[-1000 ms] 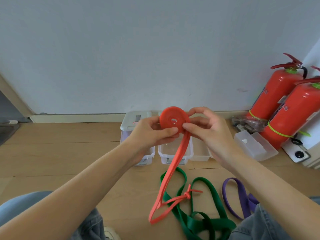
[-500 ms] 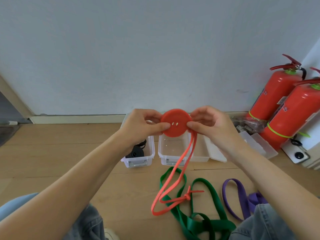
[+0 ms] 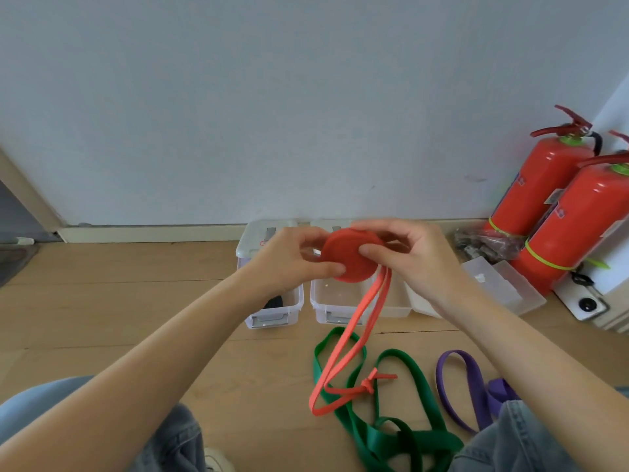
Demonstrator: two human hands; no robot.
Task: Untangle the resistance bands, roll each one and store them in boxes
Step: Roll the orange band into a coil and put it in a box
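A: Wooden floor (image 3: 119, 301), pale wall behind. What do your hands hold?

B: Your left hand (image 3: 289, 257) and right hand (image 3: 415, 253) both pinch the rolled orange band (image 3: 350, 258) above the clear boxes (image 3: 326, 301).

A: Its tail?

B: Hangs to the floor, knotted, across the green band (image 3: 398, 434); purple band (image 3: 473, 386) lies beside.

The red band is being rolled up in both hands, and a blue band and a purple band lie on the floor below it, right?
Not quite. The head view shows the red band rolled between the left hand and right hand, but the band under its hanging tail is a green band, not blue. The purple band does lie on the floor.
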